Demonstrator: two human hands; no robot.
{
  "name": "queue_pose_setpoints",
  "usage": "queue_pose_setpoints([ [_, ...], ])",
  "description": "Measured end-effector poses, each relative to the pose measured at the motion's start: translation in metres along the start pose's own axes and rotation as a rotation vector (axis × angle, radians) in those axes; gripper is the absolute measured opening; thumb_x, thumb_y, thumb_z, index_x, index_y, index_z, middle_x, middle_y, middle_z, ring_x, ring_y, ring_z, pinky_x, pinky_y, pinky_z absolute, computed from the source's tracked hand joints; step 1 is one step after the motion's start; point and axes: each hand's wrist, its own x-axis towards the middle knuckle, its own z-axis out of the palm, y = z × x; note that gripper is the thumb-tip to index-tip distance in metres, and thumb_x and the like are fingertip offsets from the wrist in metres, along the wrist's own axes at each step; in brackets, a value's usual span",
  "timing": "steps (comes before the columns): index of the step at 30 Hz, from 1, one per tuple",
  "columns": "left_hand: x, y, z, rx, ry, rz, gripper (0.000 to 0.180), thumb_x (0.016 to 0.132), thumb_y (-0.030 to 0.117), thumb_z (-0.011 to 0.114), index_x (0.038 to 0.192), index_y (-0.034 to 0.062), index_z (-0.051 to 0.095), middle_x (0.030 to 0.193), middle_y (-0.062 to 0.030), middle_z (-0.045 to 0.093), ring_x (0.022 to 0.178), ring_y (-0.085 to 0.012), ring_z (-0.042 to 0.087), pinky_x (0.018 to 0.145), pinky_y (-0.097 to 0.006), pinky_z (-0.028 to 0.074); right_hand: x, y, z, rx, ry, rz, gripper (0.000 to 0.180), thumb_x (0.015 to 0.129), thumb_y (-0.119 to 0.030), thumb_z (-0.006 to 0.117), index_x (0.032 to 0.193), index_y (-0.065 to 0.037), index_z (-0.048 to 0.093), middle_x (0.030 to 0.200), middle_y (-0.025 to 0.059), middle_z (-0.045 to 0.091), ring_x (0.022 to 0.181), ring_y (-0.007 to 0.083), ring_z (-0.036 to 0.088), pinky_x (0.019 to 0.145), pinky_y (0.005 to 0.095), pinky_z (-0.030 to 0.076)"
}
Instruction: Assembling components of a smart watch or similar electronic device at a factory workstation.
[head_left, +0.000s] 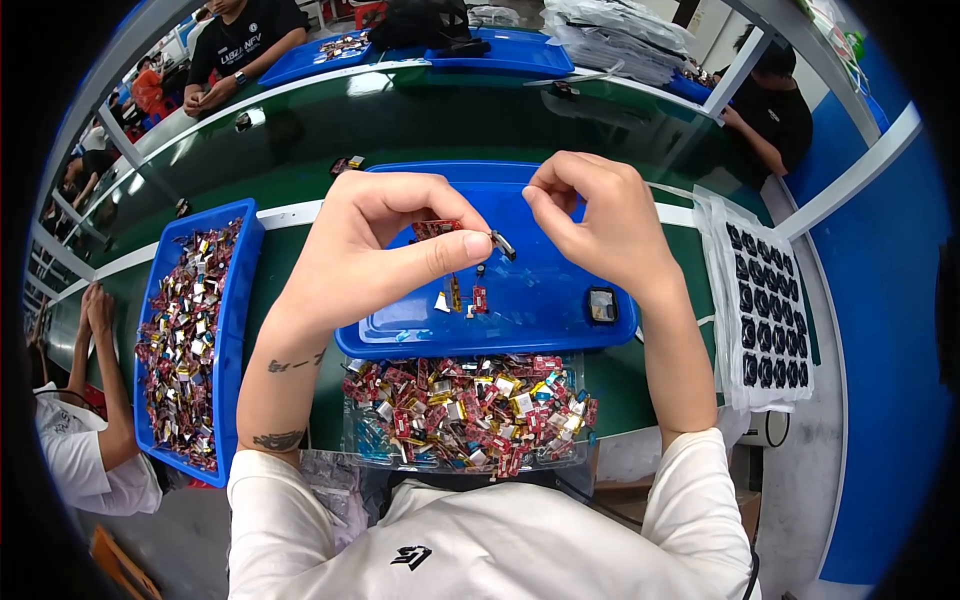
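Note:
My left hand is closed over the blue tray, its thumb and forefinger pinched on a small electronic assembly. A red circuit board shows behind the fingers, and a small dark and silver part sticks out past the thumb tip. To the right, my right hand hangs apart from it with curled fingers, thumb and forefinger tips together; anything between them is too small to make out. Below lie a red board piece and a black square watch-like case on the blue tray.
A clear tray heaped with red boards and small battery cells sits nearest me. A long blue bin of similar parts stands left. At right, a white sheet carries rows of black pieces. A metal rail crosses behind; other people sit around the benches.

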Motion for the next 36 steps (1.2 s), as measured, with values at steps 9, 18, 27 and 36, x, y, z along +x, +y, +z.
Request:
queue_pose_setpoints([
  [9, 0.0, 0.003, -0.001, 0.047, -0.032, -0.016, 0.011, 0.081, 0.009, 0.071, 0.082, -0.0011, 0.068, 0.075, -0.0025, 0.064, 0.069, -0.0053, 0.056, 0.061, -0.019, 0.043, -0.019, 0.046, -0.012, -0.286, -0.532, 0.336, 0.016, 0.075, -0.014, 0.067, 0.09, -0.006, 0.067, 0.084, 0.0088, 0.067, 0.082, 0.0272, 0.064, 0.073, 0.0375, 0.049],
  [18, -0.002, 0.005, -0.005, 0.088, 0.032, -0.02, 0.014, 0.081, 0.012, 0.07, 0.083, -0.0018, 0.068, 0.076, -0.0024, 0.064, 0.069, -0.0055, 0.056, 0.062, -0.02, 0.045, -0.075, 0.056, -0.025, -0.336, -0.58, 0.223, 0.037, 0.056, -0.023, 0.081, 0.086, -0.005, 0.068, 0.109, 0.0058, 0.062, 0.113, 0.0258, 0.05, 0.092, 0.0354, 0.043],
  [27, -0.002, 0.005, -0.001, 0.069, 0.043, -0.021, 0.012, 0.081, 0.01, 0.069, 0.08, -0.0014, 0.066, 0.076, -0.0024, 0.063, 0.07, -0.0058, 0.056, 0.063, -0.02, 0.044, -0.051, 0.026, -0.015, 0.969, -0.151, 0.473, 0.014, 0.083, 0.003, 0.058, 0.096, 0.002, 0.061, 0.094, 0.0104, 0.064, 0.077, 0.0139, 0.065, 0.069, 0.0258, 0.056],
  [36, -0.003, 0.001, 0.006, 0.444, 0.288, 0.179, 0.006, 0.072, 0.01, 0.069, 0.074, 0.0039, 0.068, 0.1, -0.0095, 0.064, 0.088, -0.019, 0.056, 0.071, -0.029, 0.044, -0.003, -0.04, 0.009, 1.061, -0.046, 0.293, 0.025, 0.084, 0.001, 0.059, 0.109, 0.002, 0.061, 0.09, 0.0094, 0.065, 0.072, 0.0129, 0.066, 0.064, 0.0241, 0.056],
])
